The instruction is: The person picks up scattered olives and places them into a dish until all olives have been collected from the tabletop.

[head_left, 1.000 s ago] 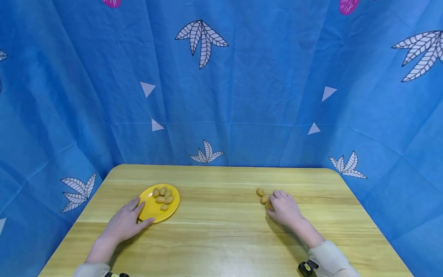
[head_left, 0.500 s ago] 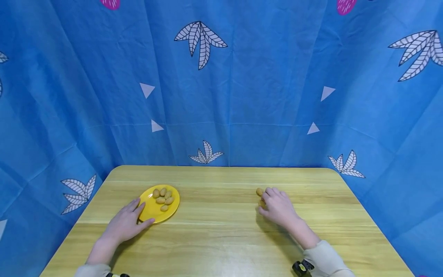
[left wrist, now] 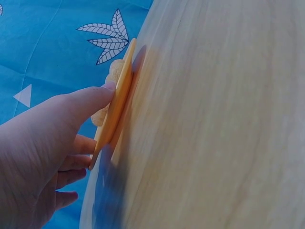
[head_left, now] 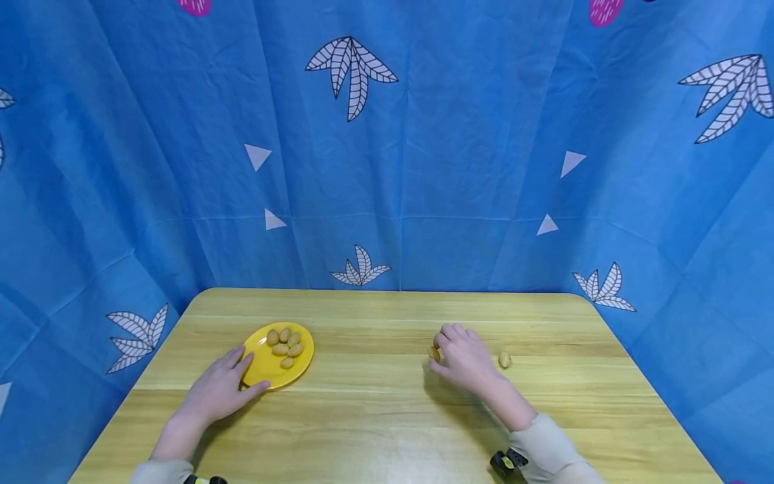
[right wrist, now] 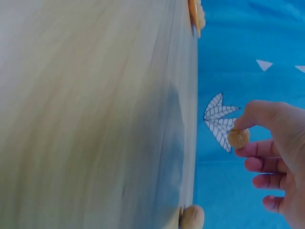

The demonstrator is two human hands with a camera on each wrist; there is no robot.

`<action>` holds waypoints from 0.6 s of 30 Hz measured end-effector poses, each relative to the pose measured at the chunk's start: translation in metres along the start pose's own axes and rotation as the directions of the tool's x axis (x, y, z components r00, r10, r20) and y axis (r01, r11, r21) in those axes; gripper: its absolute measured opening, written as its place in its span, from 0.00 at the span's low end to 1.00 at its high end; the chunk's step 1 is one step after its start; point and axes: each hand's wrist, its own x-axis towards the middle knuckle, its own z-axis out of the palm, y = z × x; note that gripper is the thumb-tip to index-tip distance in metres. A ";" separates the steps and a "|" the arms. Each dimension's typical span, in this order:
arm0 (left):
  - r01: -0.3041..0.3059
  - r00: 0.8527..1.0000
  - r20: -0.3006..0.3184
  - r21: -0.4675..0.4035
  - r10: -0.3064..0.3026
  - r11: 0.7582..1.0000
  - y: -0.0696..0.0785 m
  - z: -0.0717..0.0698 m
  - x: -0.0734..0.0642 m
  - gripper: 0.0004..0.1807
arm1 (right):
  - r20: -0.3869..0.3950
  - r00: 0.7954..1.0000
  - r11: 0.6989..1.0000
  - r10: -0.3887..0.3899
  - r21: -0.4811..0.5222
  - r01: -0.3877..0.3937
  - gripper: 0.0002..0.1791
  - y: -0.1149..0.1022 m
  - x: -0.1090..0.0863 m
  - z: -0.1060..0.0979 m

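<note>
A yellow plate point(head_left: 266, 368) with several small tan oval nuts point(head_left: 281, 349) on it lies at the left of the table. My left hand point(head_left: 220, 386) holds its near-left edge, thumb and fingers spread along the rim; the left wrist view shows the plate point(left wrist: 125, 90) edge-on beside the thumb. At the right of the table my right hand point(head_left: 464, 359) pinches one nut point(right wrist: 238, 138) between thumb and index finger, above the wood, with the other fingers loosely bent. Another nut point(head_left: 504, 359) lies on the table just right of this hand. The area beneath the hand is hidden.
The light wooden table point(head_left: 375, 417) has rounded far corners. A blue patterned curtain point(head_left: 459, 168) hangs behind it and along both sides. Dark wrist devices point(head_left: 506, 462) sit at both sleeve cuffs.
My right hand has moved left, with a nut now showing at its fingertips. The nuts seen at its left are no longer visible on the table; one shows at its right. The left hand stays put.
</note>
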 end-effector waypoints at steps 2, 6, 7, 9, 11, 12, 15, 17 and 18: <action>-0.002 1.000 -0.004 0.002 0.002 1.000 0.000 0.000 0.000 0.46 | 0.001 1.000 1.000 -0.013 0.010 0.013 0.12 -0.004 0.003 0.001; -0.005 1.000 -0.007 0.006 0.005 1.000 0.000 0.000 0.001 0.46 | -0.004 0.999 0.999 -0.040 0.018 0.040 0.12 -0.013 0.010 0.002; -0.005 1.000 -0.008 0.007 0.005 1.000 0.000 0.000 0.001 0.46 | -0.008 0.999 0.999 -0.048 0.016 0.048 0.12 -0.015 0.012 0.002; -0.005 1.000 -0.007 0.009 0.005 1.000 0.000 0.000 0.001 0.46 | -0.020 0.998 0.998 -0.063 0.011 0.063 0.12 -0.020 0.016 0.003; -0.006 1.000 -0.009 0.009 0.006 1.000 0.000 0.000 0.001 0.46 | -0.028 0.997 0.997 -0.078 0.010 0.078 0.12 -0.025 0.020 0.004; -0.006 1.000 -0.010 0.010 0.006 1.000 0.000 0.000 0.001 0.46 | -0.033 0.996 0.996 -0.085 0.010 0.086 0.12 -0.027 0.022 0.005; -0.007 1.000 -0.013 0.012 0.007 1.000 0.000 -0.001 0.001 0.46 | -0.042 0.994 0.995 -0.102 0.019 0.103 0.12 -0.035 0.029 0.007; -0.006 1.000 -0.013 0.013 0.006 1.000 0.000 -0.001 0.001 0.46 | -0.039 0.993 0.993 -0.110 0.028 0.112 0.12 -0.041 0.033 0.007; -0.006 1.000 -0.014 0.014 0.006 1.000 0.000 -0.001 0.001 0.46 | -0.036 0.993 0.993 -0.114 0.024 0.115 0.12 -0.044 0.035 0.007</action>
